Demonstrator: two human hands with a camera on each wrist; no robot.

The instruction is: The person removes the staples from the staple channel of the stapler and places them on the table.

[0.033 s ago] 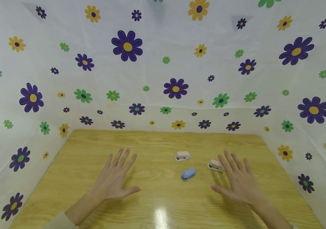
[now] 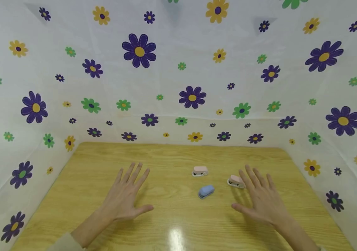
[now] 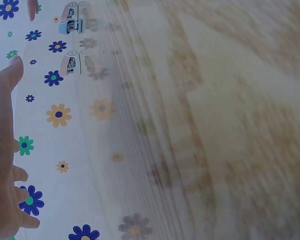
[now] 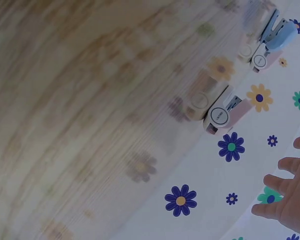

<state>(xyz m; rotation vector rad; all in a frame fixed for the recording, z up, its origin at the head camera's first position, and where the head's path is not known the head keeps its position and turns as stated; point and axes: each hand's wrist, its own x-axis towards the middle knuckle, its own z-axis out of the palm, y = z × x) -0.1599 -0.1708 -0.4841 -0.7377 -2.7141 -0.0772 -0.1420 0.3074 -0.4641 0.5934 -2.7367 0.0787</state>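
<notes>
Three mini staplers lie on the wooden table (image 2: 172, 216). One pink-and-white stapler (image 2: 200, 171) sits farthest back, and a blue stapler (image 2: 206, 191) lies nearer, slightly turned. The other pink-and-white stapler (image 2: 236, 181) is to the right, its end partly behind the fingers of my right hand (image 2: 264, 204) in the head view. That hand is held over the table with fingers spread and nothing in it; the right wrist view shows this pink stapler (image 4: 227, 114) apart from the fingers. On the left, my left hand (image 2: 123, 198) is likewise spread and holds nothing, well away from the staplers.
A white sheet (image 2: 165, 76) printed with purple, yellow and green flowers hangs behind the table and along both sides. Light glares off the tabletop near its front middle. The glossy surface mirrors staplers and flowers in the wrist views.
</notes>
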